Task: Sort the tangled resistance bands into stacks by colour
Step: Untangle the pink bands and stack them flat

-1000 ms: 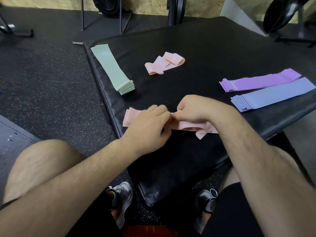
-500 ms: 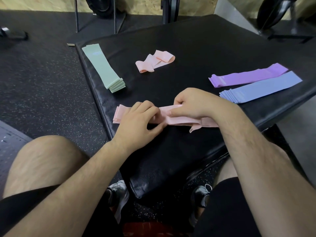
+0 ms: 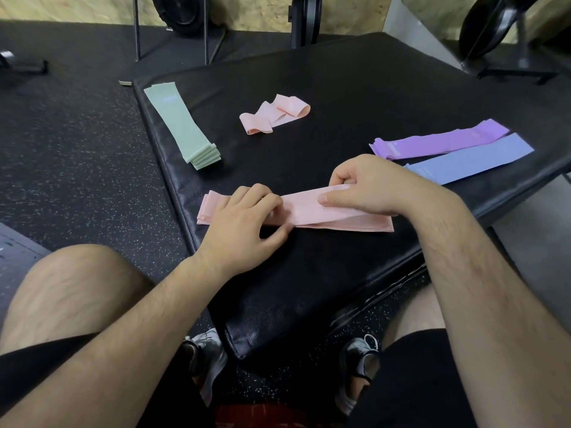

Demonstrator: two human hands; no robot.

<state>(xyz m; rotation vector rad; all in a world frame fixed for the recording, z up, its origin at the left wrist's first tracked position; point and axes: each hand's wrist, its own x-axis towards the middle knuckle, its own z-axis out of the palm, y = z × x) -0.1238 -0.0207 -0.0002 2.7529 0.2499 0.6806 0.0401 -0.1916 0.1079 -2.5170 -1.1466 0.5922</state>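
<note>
Centrally, pink bands point(image 3: 309, 208) lie flat on the black mat point(image 3: 355, 88): left hand point(image 3: 244, 217) clamps one end, right hand point(image 3: 367, 183) pinches the other. Best drawn taut, edges squared, before release.

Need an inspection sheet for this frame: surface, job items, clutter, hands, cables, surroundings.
Surface: black padded mat.
Job's things: green stack at far left. Purple stack and blue stack side by side at right. Pink stack at the near edge, under both hands. Loose pink bands tangled mid-mat.
Clutter: small flat strip on the floor by the mat's far left corner.
Grippers: left hand grips the pink stack, fingers curled; right hand pinches its top band.
Cables: nothing seen.
Surroundings: speckled rubber floor, weight plate on a stand, board wall.
</note>
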